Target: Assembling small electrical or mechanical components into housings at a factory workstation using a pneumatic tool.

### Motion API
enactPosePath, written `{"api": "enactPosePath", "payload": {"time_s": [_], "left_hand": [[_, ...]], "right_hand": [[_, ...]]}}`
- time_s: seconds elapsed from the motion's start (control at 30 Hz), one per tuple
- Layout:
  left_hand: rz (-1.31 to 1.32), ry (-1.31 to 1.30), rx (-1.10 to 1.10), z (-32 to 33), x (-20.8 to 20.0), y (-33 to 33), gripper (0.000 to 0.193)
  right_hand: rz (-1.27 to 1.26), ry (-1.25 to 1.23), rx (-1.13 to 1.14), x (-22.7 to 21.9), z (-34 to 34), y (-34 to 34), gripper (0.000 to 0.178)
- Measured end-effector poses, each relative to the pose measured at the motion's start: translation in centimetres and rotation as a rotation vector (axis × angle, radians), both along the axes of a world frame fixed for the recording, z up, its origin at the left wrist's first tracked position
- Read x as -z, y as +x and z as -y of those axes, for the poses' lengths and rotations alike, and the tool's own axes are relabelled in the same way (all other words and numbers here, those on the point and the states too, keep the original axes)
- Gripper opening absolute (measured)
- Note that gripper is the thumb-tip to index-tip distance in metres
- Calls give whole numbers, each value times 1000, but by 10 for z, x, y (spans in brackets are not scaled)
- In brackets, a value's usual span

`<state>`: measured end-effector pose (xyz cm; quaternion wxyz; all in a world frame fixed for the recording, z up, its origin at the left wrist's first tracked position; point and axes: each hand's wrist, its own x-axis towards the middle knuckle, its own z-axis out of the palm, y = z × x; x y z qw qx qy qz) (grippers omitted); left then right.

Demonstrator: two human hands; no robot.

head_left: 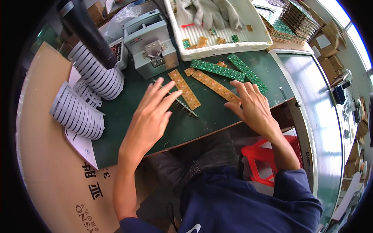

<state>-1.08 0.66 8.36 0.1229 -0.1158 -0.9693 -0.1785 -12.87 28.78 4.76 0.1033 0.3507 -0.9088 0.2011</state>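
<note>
My left hand [149,112] hovers with fingers spread over a thin circuit-board strip [187,108] seen edge-on, pins sticking out along it. Just beyond its fingertips lies a tan circuit-board strip [186,91] with orange spots. The fingers hide part of the thin strip; contact cannot be made out. At the right, my right hand [254,110] is open, thumb and forefinger apart around the near end of another tan strip [215,86]. Beyond that strip are two green circuit-board strips, one lying across [217,70] and one slanting toward the right hand [248,73].
A grey bench machine [149,46] stands behind the left hand, with a black tube [87,33] and stacked white slotted rings [77,112] farther left. A white foam tray [225,49] holds gloves and board pieces. Stacked boards [295,23] sit back right; a red stool [260,155] stands below.
</note>
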Motion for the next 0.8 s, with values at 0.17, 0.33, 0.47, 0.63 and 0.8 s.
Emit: {"api": "enactPosePath", "payload": {"time_s": [0.17, 0.33, 0.47, 0.63, 0.8], "left_hand": [[-43, -20, 100, 12, 40, -21, 37], [70, 9, 87, 15, 29, -6, 35], [82, 109, 60, 2, -4, 0, 47], [-216, 247, 97, -52, -15, -47, 47], [-59, 233, 94, -70, -6, -93, 49]], "right_hand": [[-50, -37, -4, 23, -5, -4, 39], [68, -251, 31, 21, -21, -9, 23], [677, -570, 105, 1, -24, -21, 20], [751, -775, -35, -9, -4, -34, 24], [730, -838, -173, -14, 18, -45, 27]]}}
